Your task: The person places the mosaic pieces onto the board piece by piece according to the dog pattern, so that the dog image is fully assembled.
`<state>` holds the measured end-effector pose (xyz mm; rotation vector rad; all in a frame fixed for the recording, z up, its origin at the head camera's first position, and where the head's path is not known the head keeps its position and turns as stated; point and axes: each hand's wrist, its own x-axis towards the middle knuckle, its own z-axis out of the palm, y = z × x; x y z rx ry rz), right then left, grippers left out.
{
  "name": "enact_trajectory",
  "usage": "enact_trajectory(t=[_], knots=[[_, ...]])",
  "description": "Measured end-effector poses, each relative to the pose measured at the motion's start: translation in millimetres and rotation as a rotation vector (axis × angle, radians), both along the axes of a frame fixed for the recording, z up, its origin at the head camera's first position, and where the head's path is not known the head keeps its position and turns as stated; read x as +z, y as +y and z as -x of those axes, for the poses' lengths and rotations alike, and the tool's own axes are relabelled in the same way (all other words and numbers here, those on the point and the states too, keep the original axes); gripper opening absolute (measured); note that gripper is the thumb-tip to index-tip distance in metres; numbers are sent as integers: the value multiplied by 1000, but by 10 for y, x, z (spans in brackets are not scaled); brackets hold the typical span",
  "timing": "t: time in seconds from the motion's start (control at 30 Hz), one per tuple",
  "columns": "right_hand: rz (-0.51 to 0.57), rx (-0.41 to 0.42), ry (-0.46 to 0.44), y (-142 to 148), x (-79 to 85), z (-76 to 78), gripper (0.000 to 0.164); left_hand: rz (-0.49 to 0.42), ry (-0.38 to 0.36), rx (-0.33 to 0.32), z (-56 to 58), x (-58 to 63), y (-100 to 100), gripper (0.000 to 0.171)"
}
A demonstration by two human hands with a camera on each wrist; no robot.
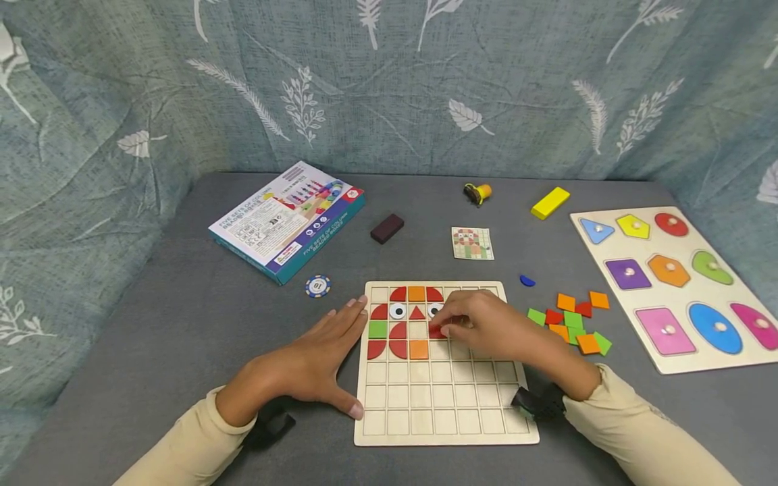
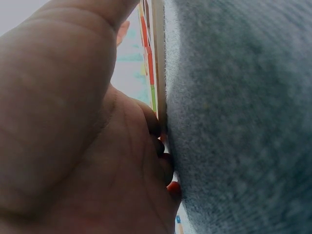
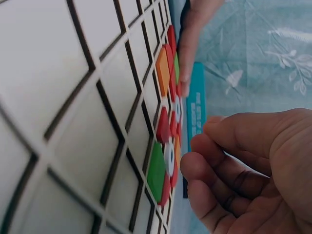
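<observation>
A square wooden grid board [image 1: 444,432] lies in front of me, its upper cells partly filled with coloured tiles and two eye discs [image 1: 398,311]. My left hand [image 1: 310,361] is spread along the board's left edge, thumb and fingertips at the rim. Above the tiles bends my right hand [image 1: 492,324], fingers loosely curled. In the head view its fingertips overlap a red tile [image 1: 436,331] below the right eye disc. The right wrist view shows that red tile [image 3: 164,126] seated beside a green tile [image 3: 156,170], with no tile visible between the fingers.
Loose tiles [image 1: 573,320] and a blue half-disc [image 1: 527,280] lie right of the board. A knob puzzle board [image 1: 620,297] stands farther right. Behind lie a pattern card [image 1: 473,244], yellow block [image 1: 550,203], dark block [image 1: 387,229], small figure [image 1: 478,194], box [image 1: 288,219] and poker chip [image 1: 318,286].
</observation>
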<state>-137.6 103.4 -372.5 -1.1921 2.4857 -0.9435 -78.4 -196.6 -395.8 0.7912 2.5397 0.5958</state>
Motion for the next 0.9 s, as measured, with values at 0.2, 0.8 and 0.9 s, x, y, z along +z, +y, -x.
enact_trajectory(t=[0.2, 0.8, 0.9], knots=[[6, -38, -30, 165, 10, 35, 18, 4, -1, 14, -7, 9, -8, 138], [-81, -286, 81, 914, 10, 60, 20, -27, -20, 12, -12, 25, 9, 134], [-98, -321, 89, 1036, 0, 59, 21, -22, -29, 17, -17, 14, 15, 135]])
